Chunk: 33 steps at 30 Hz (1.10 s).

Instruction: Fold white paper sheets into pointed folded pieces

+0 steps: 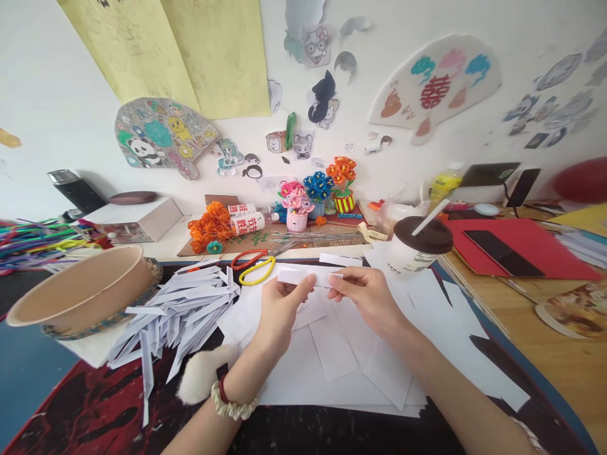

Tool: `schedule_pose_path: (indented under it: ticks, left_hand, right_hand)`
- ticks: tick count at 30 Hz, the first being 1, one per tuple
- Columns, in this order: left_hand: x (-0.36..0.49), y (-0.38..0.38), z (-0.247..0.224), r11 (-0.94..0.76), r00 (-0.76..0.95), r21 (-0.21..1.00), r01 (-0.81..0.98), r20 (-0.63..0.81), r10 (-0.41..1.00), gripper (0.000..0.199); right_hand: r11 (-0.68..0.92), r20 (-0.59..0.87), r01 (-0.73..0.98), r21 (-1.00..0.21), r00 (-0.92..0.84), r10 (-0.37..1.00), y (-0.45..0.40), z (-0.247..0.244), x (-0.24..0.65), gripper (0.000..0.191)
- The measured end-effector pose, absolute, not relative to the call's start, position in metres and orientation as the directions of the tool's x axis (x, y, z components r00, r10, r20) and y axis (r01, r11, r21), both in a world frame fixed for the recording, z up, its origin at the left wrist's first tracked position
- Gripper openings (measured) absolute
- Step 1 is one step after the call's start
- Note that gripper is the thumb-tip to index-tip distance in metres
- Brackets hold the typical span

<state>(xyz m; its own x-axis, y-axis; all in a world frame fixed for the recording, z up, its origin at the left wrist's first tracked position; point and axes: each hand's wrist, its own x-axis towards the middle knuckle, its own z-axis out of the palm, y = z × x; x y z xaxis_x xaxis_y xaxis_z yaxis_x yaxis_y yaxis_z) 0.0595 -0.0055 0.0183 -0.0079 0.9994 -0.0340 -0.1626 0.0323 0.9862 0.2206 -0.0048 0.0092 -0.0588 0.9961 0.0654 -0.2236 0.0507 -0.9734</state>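
Note:
Between my two hands I hold a small folded strip of white paper (294,277), level above the middle of the table. My left hand (284,309) is closed on its left part, thumb on top. My right hand (367,297) pinches the right end between thumb and fingers. Below them lie white paper sheets (289,376) and cut rectangles of paper (332,346), overlapping one another. To the left is a heap of folded paper strips (183,309). Scissors with red and yellow handles (258,268) lie just beyond my left hand.
A cardboard bowl (80,284) stands at the left, a lidded cup with a straw (420,246) at the right. A white fluffy thing (203,376) lies by my left wrist. Pipe-cleaner flower pots (298,221) line the back. A phone (502,253) rests on a red folder (559,253).

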Motion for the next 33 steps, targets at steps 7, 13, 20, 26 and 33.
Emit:
schedule_pose_path:
  ticks: [7, 13, 20, 26, 33]
  left_hand:
    - [0.0599, -0.0062, 0.0171, 0.037, -0.004, 0.986, -0.165, -0.038, 0.999, 0.026]
    - [0.0600, -0.0027, 0.0156, 0.025, -0.030, 0.986, -0.167, -0.031, 0.999, 0.028]
    - [0.0565, 0.0001, 0.0145, -0.017, -0.086, 0.985, -0.170, 0.002, 0.996, 0.028]
    - [0.0557, 0.0006, 0.0170, -0.004, -0.098, 0.984, -0.179, -0.014, 0.995, 0.029]
    - [0.0522, 0.0032, 0.0188, -0.053, -0.092, 0.987, -0.150, 0.040, 0.995, 0.032]
  right_hand:
    - [0.049, 0.061, -0.228, -0.972, -0.047, 0.997, -0.0048, 0.0090, 0.2203, 0.019]
    - [0.071, 0.080, -0.207, -0.976, -0.035, 0.996, -0.0045, 0.0095, 0.2221, 0.018]
    - [0.117, 0.119, -0.146, -0.982, -0.006, 0.993, -0.0054, 0.0116, 0.2232, 0.017]
    - [0.130, 0.131, -0.109, -0.985, -0.004, 0.991, -0.0046, 0.0114, 0.2232, 0.020]
    - [0.129, 0.129, -0.086, -0.988, 0.001, 0.992, -0.0033, 0.0110, 0.2261, 0.023]
